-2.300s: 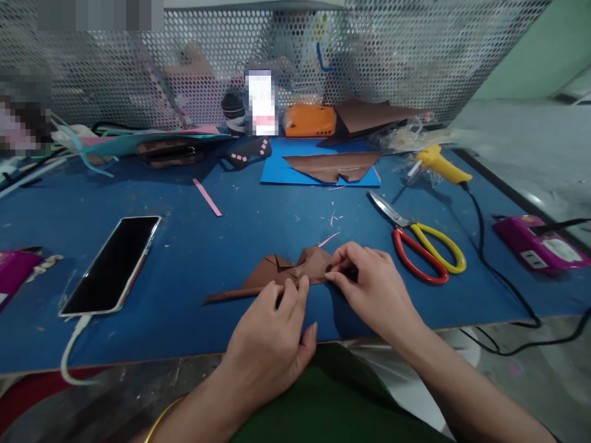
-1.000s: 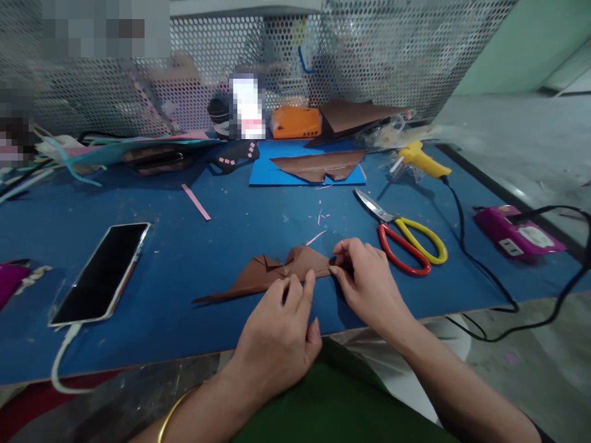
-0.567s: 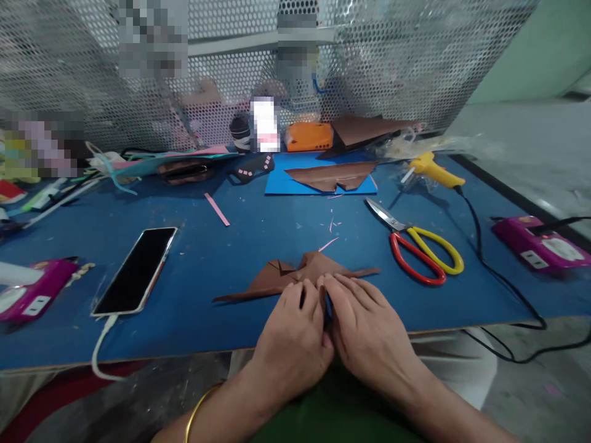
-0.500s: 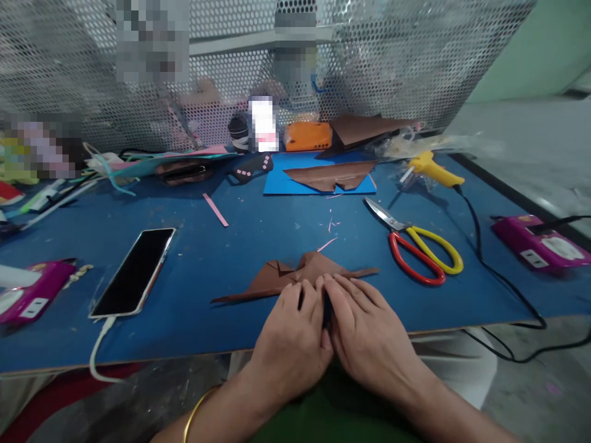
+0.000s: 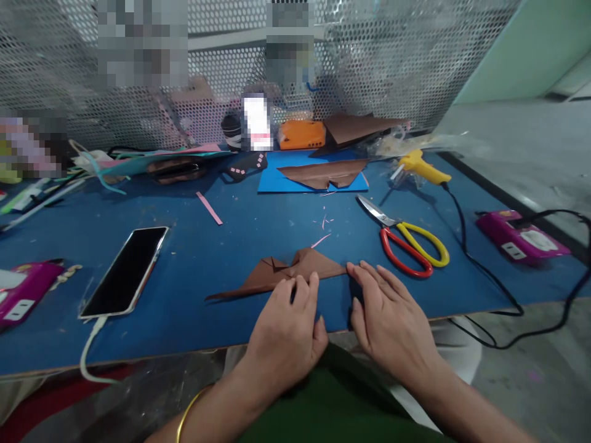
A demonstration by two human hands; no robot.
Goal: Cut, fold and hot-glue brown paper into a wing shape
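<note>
Brown folded paper piece (image 5: 286, 275) lay flat on the blue surface (image 5: 207, 246), near its front edge, w/ a long thin point running out to the left. Left hand (image 5: 284, 335) rested just behind it, fingertips (image 5: 308, 284) pressing down on the paper's near edge at the middle; grip not closed round anything, fingers together & bent, pushing flat. Right hand (image 5: 392, 317) lay palm-down just right of the paper, fingers spread & straight, fingertips touching or almost touching the paper's right tip; can't tell which. Thin gold bangle (image 5: 187, 413) on the left wrist.

Red & yellow scissors (image 5: 406, 240) lay shut just right of the right hand, blades pointing away & left. Yellow glue gun (image 5: 421, 167) sat further back on the right, its black cord (image 5: 471, 246) trailing to the front edge. Pink box (image 5: 521, 237) at far right. Phone (image 5: 125, 271) lay face-up at left, well apart from the paper, w/ white cable (image 5: 90, 351) off its near end. Another brown paper cut-out (image 5: 323, 172) sat on a blue sheet (image 5: 277, 183) at the back centre. Pink strip (image 5: 209, 208) lay loose between phone & sheet. Perforated metal screen (image 5: 392, 55) stood behind it all.
</note>
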